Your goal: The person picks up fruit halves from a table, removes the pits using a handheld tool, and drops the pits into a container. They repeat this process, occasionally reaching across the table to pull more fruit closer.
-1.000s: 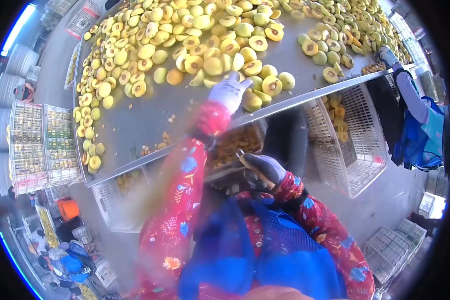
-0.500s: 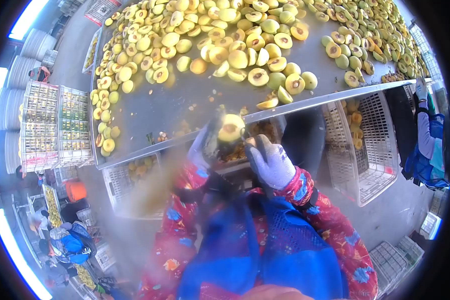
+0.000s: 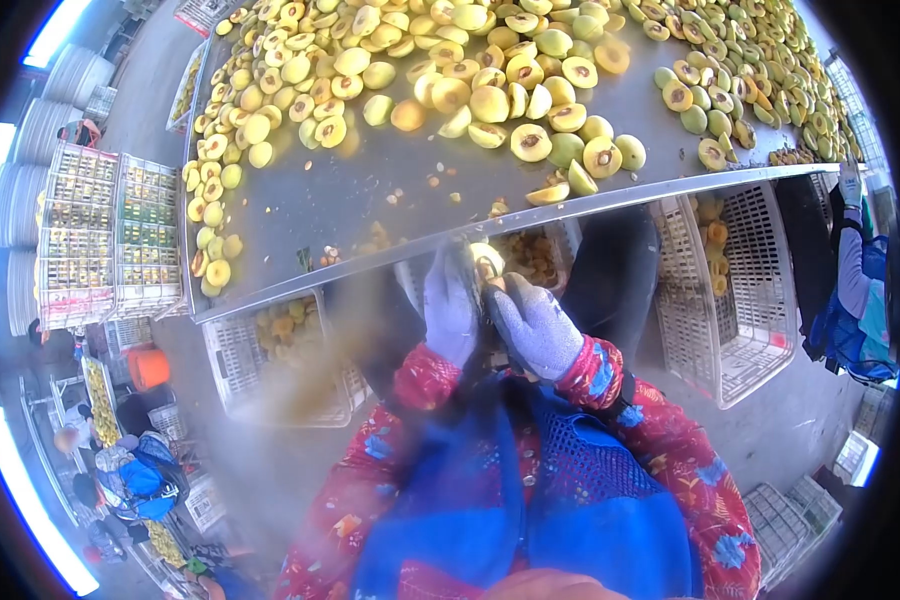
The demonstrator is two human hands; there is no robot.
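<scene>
Just below the table's front edge, my two gloved hands meet in front of my body. My left hand [image 3: 452,305], in a pale glove with dark fingers, is closed around a yellow stone fruit half [image 3: 486,257], its cut face partly showing. Close against that fruit is my right hand [image 3: 542,325], with its fingers curled; what it grips is hidden behind the fingers. On the metal table [image 3: 370,200] beyond lie many halved yellow-green stone fruits [image 3: 450,95], several with brown centres facing up.
Under the table edge stand white plastic crates [image 3: 745,290] holding fruit, and another crate [image 3: 270,360] at left. Stacked crates [image 3: 80,235] rise beside the table's left end. At far right a co-worker's sleeve [image 3: 850,265] shows; another person [image 3: 135,480] is at lower left.
My left hand has turned and come closer to my right hand, covering more of the fruit half. The fruit has shifted slightly right and its cut face shows less.
</scene>
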